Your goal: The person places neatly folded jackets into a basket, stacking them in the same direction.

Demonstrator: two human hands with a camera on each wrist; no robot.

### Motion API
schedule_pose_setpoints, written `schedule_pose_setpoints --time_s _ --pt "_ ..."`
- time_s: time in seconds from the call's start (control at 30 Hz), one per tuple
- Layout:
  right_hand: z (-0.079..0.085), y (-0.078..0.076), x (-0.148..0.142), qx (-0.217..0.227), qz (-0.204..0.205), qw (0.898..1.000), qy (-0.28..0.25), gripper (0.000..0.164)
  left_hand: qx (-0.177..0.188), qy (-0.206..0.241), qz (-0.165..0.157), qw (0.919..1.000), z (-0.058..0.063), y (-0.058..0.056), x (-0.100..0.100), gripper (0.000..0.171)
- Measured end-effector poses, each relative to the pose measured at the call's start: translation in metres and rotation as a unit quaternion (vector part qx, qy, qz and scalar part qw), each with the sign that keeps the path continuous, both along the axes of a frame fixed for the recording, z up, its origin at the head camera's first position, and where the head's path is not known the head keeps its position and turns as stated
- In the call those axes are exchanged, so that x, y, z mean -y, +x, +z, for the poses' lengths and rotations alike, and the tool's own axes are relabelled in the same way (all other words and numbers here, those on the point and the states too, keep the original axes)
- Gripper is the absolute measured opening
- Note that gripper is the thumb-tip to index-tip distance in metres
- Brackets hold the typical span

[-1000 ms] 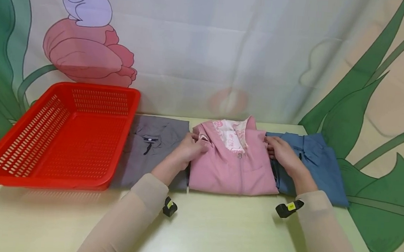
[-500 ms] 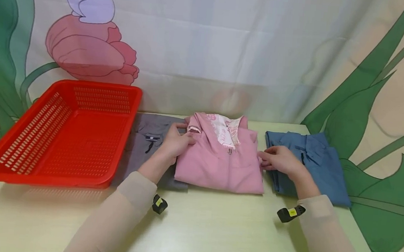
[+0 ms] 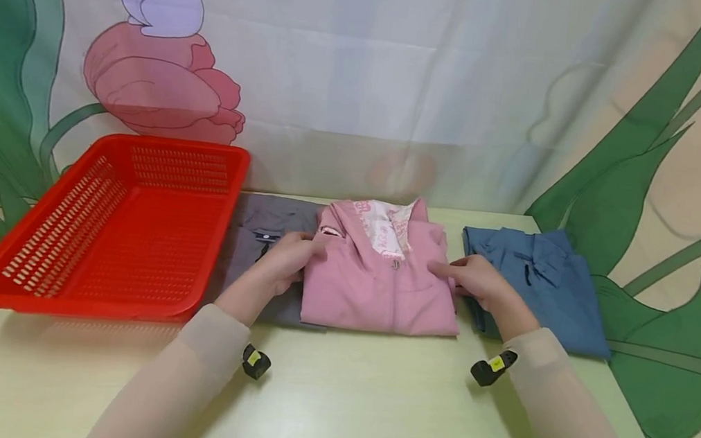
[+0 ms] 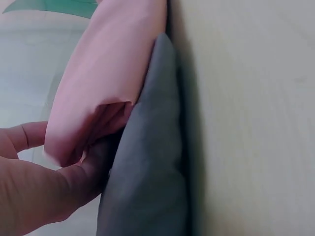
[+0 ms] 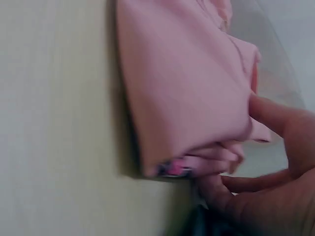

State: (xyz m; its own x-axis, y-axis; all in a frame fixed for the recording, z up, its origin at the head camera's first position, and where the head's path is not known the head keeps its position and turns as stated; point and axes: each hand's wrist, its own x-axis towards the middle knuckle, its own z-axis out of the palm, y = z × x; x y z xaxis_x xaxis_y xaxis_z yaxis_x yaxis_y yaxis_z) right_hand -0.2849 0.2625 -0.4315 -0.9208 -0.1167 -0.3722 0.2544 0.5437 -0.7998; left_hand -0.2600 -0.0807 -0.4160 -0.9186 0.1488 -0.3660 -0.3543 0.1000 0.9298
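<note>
A folded pink zip-up jacket (image 3: pixel 356 292), with a white-and-pink printed lining at its neck, lies in the middle of the row of clothes. My left hand (image 3: pixel 284 262) grips its left side, fingers tucked between it and the folded grey garment (image 4: pixel 147 167). On the opposite side my right hand (image 3: pixel 479 280) holds the edge, with the thumb on top and fingers under the fold. A dark patch with a pink print shows at the lower layers in the right wrist view. The jacket's left part overlaps the grey garment. Undersides of the layers are hidden.
A red plastic basket (image 3: pixel 98 310) stands at the left, close beside the grey garment. A folded blue garment (image 3: pixel 553 299) lies to the right, partly behind my right hand. The pale table (image 3: pixel 347 399) meets a printed curtain (image 3: pixel 348 107) at the back.
The pink jacket has shifted left, onto part of the grey garment and away from the blue one. Both hands moved left with it; the right thumb now lies on top of its edge.
</note>
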Motion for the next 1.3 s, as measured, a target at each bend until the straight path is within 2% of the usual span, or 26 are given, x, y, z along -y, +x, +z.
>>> schedule_pose_setpoints --time_s 0.13,0.27,0.53,0.67,0.93,1.13,1.3 --pt "-0.008 -0.002 0.004 0.041 -0.03 0.992 -0.114 0.065 -0.005 0.027 0.008 0.9996 -0.002 0.002 0.004 0.06" --pt "-0.011 -0.001 0.007 0.064 -0.007 0.985 -0.163 0.06 0.0 0.044 0.003 0.999 -0.006 0.001 0.007 0.053" --pt "-0.004 0.001 0.009 0.064 0.0 0.974 -0.216 0.086 0.036 0.09 -0.018 0.9951 -0.01 -0.004 0.01 0.072" --pt "0.006 0.003 0.011 0.065 -0.002 0.973 -0.221 0.088 0.039 0.103 -0.021 0.9938 -0.006 -0.003 0.012 0.073" --pt "0.03 0.01 0.015 0.045 0.017 0.975 -0.215 0.087 0.018 0.108 -0.024 0.9938 0.012 0.008 0.015 0.073" --pt "0.052 0.019 0.02 0.026 0.039 0.973 -0.226 0.078 -0.002 0.1 -0.029 0.9946 0.035 0.02 0.024 0.073" --pt "0.071 0.022 0.032 0.013 0.05 0.971 -0.232 0.076 -0.012 0.08 -0.042 0.9958 0.055 0.029 0.04 0.075"
